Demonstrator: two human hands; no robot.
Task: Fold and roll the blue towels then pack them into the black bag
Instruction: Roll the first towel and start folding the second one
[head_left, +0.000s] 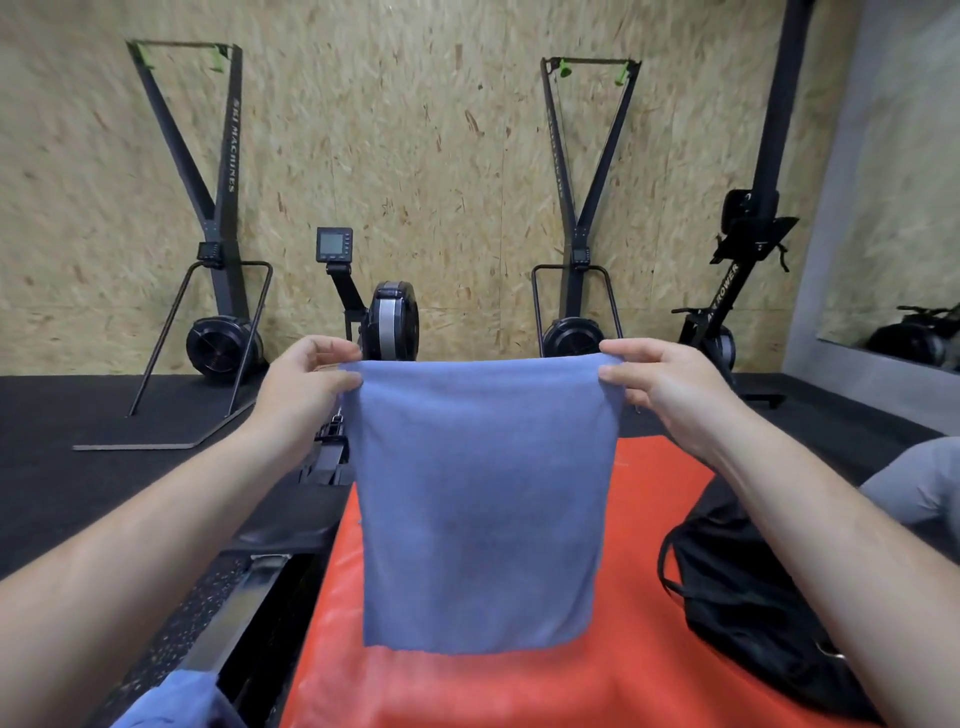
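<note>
Chipboard wall (389, 156) and black ski machines (230, 156) stand behind; nearer lies a red padded mat (649, 675). The left hand (306, 374) and the right hand (660, 379) hold up a blue terry towel (483, 493) by its two upper corners, each corner pinched between thumb and fingers (343, 382); the cloth hangs straight down from the fingers, long axis vertical, lower edge low over the mat. A soft black fabric bag (737, 597) lies below the right forearm, so the right hand is nearer to it; a second crumpled blue towel (171, 701) lies far below the left hand. Probably the next move lowers the towel flat for folding.
</note>
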